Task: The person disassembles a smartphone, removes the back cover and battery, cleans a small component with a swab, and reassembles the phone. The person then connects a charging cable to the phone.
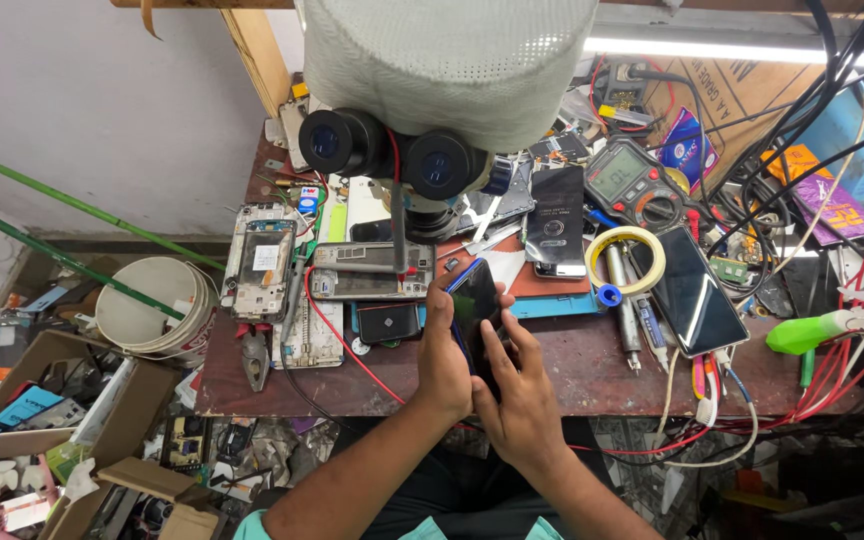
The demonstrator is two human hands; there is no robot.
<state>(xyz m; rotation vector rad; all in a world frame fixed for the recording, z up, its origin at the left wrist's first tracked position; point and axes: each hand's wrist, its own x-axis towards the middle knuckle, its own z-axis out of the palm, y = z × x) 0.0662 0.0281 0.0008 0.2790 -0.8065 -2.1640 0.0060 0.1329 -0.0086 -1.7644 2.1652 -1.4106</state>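
A dark, glossy rectangular smartphone is held above the front edge of the cluttered brown wooden workbench, below the black-eyepiece microscope. It is clasped along its left edge by the left hand, while the right hand is closed against its lower right side, thumb on the screen.

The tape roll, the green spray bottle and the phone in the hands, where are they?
tape roll (600, 262), head view, on its left band.
green spray bottle (802, 335), head view, on its body.
phone (475, 300), head view, on its dark screen.
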